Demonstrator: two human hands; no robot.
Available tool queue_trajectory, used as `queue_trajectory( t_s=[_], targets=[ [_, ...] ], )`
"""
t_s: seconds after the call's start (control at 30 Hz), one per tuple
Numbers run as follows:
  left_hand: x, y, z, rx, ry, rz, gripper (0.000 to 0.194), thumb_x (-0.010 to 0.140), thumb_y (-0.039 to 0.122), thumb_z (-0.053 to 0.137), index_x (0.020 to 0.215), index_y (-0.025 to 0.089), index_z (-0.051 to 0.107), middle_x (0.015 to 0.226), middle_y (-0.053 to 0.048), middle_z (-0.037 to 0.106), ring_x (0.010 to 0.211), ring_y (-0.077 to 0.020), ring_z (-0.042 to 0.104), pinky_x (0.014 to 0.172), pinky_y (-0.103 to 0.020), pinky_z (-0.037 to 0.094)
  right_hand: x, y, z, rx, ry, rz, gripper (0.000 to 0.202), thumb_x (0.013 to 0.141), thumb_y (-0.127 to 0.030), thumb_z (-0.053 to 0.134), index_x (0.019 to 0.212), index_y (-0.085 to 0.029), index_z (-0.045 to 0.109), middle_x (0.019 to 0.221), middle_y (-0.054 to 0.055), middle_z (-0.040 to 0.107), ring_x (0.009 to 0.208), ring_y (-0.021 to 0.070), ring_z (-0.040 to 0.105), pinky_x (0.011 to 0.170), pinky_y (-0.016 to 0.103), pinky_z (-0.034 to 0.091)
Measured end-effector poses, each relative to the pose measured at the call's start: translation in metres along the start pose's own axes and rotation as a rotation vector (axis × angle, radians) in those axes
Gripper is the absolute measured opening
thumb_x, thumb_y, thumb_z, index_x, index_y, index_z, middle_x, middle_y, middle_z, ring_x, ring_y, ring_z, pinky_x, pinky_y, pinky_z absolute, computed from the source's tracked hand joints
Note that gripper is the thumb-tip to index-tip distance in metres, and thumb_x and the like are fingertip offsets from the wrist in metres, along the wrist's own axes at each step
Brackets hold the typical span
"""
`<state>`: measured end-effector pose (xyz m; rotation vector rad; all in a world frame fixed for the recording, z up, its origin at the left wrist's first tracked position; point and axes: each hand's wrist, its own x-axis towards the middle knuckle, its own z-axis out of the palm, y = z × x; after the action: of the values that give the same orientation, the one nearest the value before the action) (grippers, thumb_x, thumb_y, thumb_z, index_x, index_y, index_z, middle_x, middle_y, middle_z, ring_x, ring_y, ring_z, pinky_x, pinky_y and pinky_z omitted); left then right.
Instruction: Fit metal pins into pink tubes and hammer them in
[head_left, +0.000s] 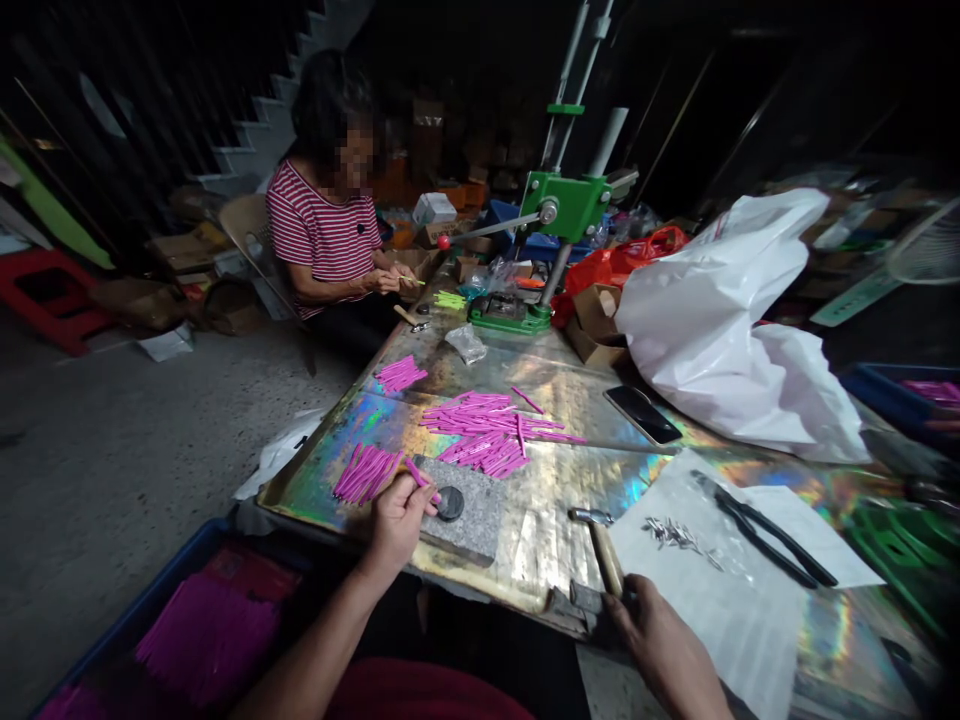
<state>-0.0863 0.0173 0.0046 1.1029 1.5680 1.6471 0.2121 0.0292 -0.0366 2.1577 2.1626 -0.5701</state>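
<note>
Between the thumb and fingers of my left hand (397,525) is a thin pink stick (421,478). Its lower end is by a dark round disc (450,503) on a grey stone block (480,515). My right hand (664,640) is closed round the handle of a small hammer (606,560), its head turned away from me over the table. A bundle of pink sticks (367,473) lies left of the block, and a larger pile (480,425) spreads behind it. White paper (757,620) beside my right hand carries small metal pieces (675,533) and black-handled pliers (757,520).
A person (322,220) sits at the far left, holding a yellow-green stick. A green hand press (562,205) stands at the back. A phone (643,414) lies before a white plastic bag (720,310). A blue crate (142,610) of pink sticks is low at left.
</note>
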Motion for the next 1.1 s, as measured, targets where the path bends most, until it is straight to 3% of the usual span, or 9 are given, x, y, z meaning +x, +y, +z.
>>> queue_trajectory(
  t_s=[0.13,0.27,0.43,0.53,0.73,0.83,0.93,1.03,1.1],
  targets=[
    [0.0,-0.007,-0.002,0.071,-0.042,0.045,0.008,0.07,0.019,0.052,0.064,0.018,0.057,0.057,0.003,0.057,0.049,-0.0102,0.053,0.05,-0.019,0.044,0.005,0.001,-0.004,0.069,-0.031,0.064,0.032,0.075,-0.04,0.031,0.089,-0.017,0.05,0.077,0.012,0.064,0.07,0.0276,0.06,0.059,0.034,0.041],
    [0.002,-0.005,-0.006,0.225,-0.184,0.176,0.012,0.074,0.019,0.049,0.066,0.018,0.059,0.061,0.001,0.056,0.056,-0.0124,0.053,0.056,-0.021,0.042,0.008,-0.005,-0.02,0.49,-0.13,0.057,0.024,0.071,-0.038,0.037,0.075,-0.019,0.05,0.062,0.005,0.06,0.063,0.0222,0.057,0.057,0.03,0.041],
    [0.004,0.005,-0.008,0.325,-0.301,0.26,0.015,0.075,0.019,0.047,0.066,0.02,0.06,0.065,-0.002,0.058,0.066,-0.0158,0.054,0.063,-0.024,0.039,-0.005,-0.034,-0.044,0.944,-0.185,0.034,0.02,0.072,-0.043,0.041,0.072,-0.023,0.043,0.047,-0.005,0.048,0.035,0.0119,0.039,0.036,0.023,0.026],
    [0.005,0.009,-0.007,0.329,-0.315,0.259,0.018,0.075,0.019,0.046,0.063,0.02,0.059,0.062,-0.002,0.056,0.063,-0.0158,0.052,0.061,-0.025,0.038,-0.016,-0.057,-0.053,1.08,-0.231,-0.062,0.025,0.07,-0.046,0.05,0.075,-0.023,0.043,0.047,-0.007,0.043,0.035,0.0089,0.035,0.035,0.02,0.022],
    [0.005,0.01,-0.005,0.371,-0.298,0.364,0.022,0.076,0.015,0.044,0.061,0.02,0.058,0.058,-0.001,0.055,0.058,-0.0149,0.051,0.056,-0.024,0.037,-0.029,-0.091,-0.063,0.926,-0.089,-0.369,0.047,0.072,-0.043,0.054,0.114,-0.023,0.048,0.065,-0.001,0.058,0.049,0.0134,0.05,0.044,0.023,0.041],
    [0.004,0.009,-0.005,0.466,-0.312,0.439,0.023,0.077,0.011,0.042,0.063,0.019,0.058,0.058,-0.002,0.056,0.058,-0.0151,0.052,0.055,-0.024,0.038,-0.033,-0.103,-0.088,0.68,-0.035,-0.6,0.044,0.076,-0.034,0.052,0.119,-0.025,0.048,0.087,0.005,0.066,0.075,0.0208,0.061,0.061,0.027,0.048],
    [0.004,0.009,-0.006,0.48,-0.311,0.462,0.022,0.077,0.01,0.042,0.067,0.019,0.059,0.06,-0.003,0.057,0.059,-0.0156,0.054,0.056,-0.024,0.039,-0.041,-0.112,-0.122,0.577,0.167,-0.806,0.046,0.076,-0.027,0.053,0.121,-0.032,0.045,0.109,0.003,0.061,0.095,0.0229,0.058,0.073,0.028,0.049],
    [0.003,0.01,-0.006,0.475,-0.307,0.468,0.022,0.078,0.011,0.042,0.068,0.02,0.06,0.06,-0.003,0.058,0.06,-0.0159,0.055,0.055,-0.024,0.039,-0.046,-0.116,-0.137,0.531,0.386,-0.821,0.053,0.077,-0.023,0.053,0.126,-0.036,0.036,0.112,0.001,0.059,0.098,0.021,0.056,0.08,0.028,0.046],
    [0.003,0.009,-0.006,0.499,-0.309,0.478,0.023,0.078,0.01,0.042,0.068,0.019,0.06,0.06,-0.003,0.058,0.059,-0.0161,0.055,0.055,-0.025,0.039,-0.044,-0.119,-0.133,0.482,0.379,-0.813,0.05,0.077,-0.024,0.052,0.124,-0.035,0.039,0.101,0.003,0.064,0.095,0.0214,0.059,0.08,0.029,0.046]
  ],
)
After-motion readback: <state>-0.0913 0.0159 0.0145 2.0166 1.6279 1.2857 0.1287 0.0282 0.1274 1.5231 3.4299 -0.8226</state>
